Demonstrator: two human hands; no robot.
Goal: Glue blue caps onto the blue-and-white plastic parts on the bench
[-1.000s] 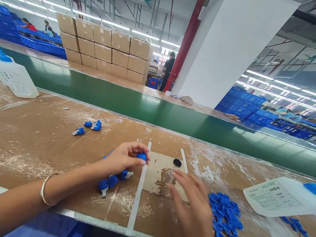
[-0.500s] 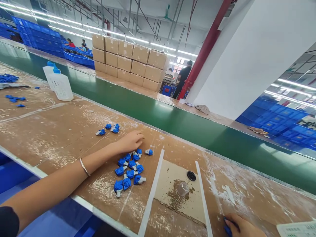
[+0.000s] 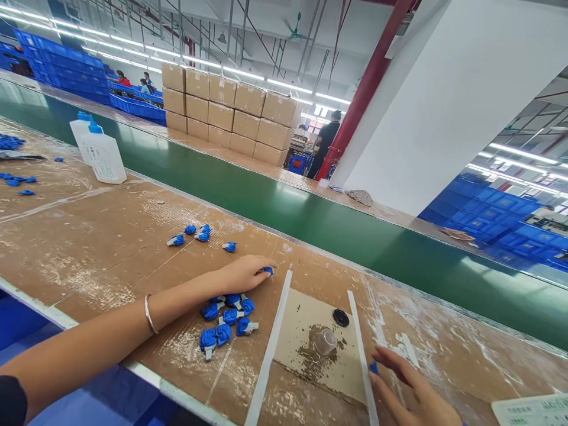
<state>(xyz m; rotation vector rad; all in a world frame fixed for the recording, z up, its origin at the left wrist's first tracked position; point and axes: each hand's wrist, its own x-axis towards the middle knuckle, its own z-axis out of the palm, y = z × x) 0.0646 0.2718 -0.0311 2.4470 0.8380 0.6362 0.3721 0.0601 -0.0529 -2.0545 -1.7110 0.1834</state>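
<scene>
My left hand (image 3: 244, 273) reaches across the brown bench and its fingertips close on a small blue plastic part (image 3: 268, 271). Just below it lies a pile of several blue parts (image 3: 226, 319) with white stubs. My right hand (image 3: 412, 390) rests low at the right, fingers stretched out, with a small blue part (image 3: 374, 368) at its thumb. Between the hands is a pale square pad (image 3: 306, 337) framed by white tape strips, with a small clear cap (image 3: 325, 340) and a black disc (image 3: 341, 318) on it.
A few loose blue parts (image 3: 195, 232) lie further back. White bottles with blue caps (image 3: 100, 152) stand at the left. A green conveyor belt (image 3: 284, 207) runs behind the bench. Stacked cardboard boxes (image 3: 231, 112), blue crates and other people stand beyond. A labelled white bottle (image 3: 530, 409) lies at the lower right.
My left hand slid right onto a single blue part near the tape strip. My right hand came up from the bottom edge and spread its fingers beside the pad.
</scene>
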